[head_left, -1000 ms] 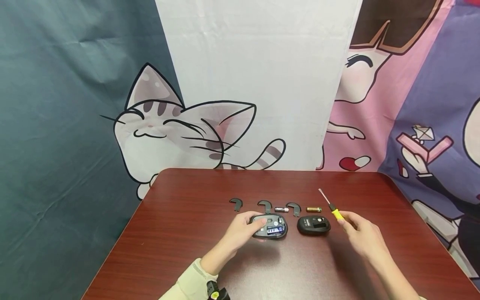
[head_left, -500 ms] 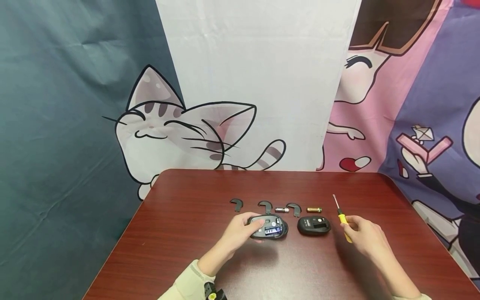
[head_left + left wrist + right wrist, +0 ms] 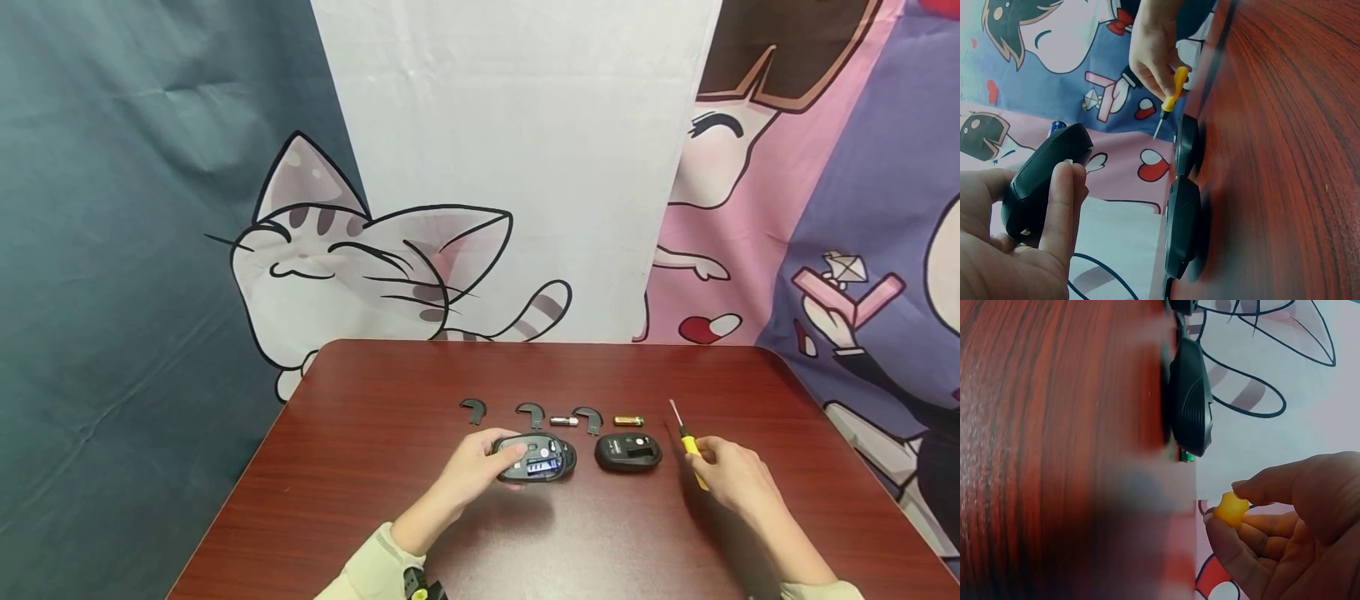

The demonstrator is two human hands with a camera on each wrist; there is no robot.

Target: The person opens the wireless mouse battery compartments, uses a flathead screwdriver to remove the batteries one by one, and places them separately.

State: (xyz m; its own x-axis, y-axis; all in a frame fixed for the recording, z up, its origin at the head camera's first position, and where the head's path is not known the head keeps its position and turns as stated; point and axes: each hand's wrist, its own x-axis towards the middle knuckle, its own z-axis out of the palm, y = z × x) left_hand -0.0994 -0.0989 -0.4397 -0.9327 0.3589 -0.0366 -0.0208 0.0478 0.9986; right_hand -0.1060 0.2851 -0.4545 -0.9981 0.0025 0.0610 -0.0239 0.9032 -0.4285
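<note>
My left hand (image 3: pixel 471 465) holds a computer mouse (image 3: pixel 516 460) underside up, thumb across its base and fingers under it. A blue battery (image 3: pixel 543 467) shows in its uncovered slot. In the left wrist view, that held mouse (image 3: pixel 1038 181) is raised off the table, between thumb and fingers. My right hand (image 3: pixel 738 477) pinches the yellow handle of a screwdriver (image 3: pixel 690 445), its shaft pointing away from me. A black mouse (image 3: pixel 611 451) lies bottom up between the hands, its battery slot uncovered. Another mouse (image 3: pixel 1180 228) rests beside it, mostly hidden behind the held one in the head view.
Three curved dark battery covers, the leftmost cover (image 3: pixel 474 409) apart from the others, lie behind the mice. A silver-and-black battery (image 3: pixel 564 422) and a green-and-gold battery (image 3: pixel 628 421) lie in the same row. The reddish-brown table (image 3: pixel 360 392) ends at a cartoon-print curtain (image 3: pixel 525 167).
My right hand has drawn the screwdriver to the right and toward me, and its shaft has swung steeper. My left hand has shifted slightly left with the mouse.
</note>
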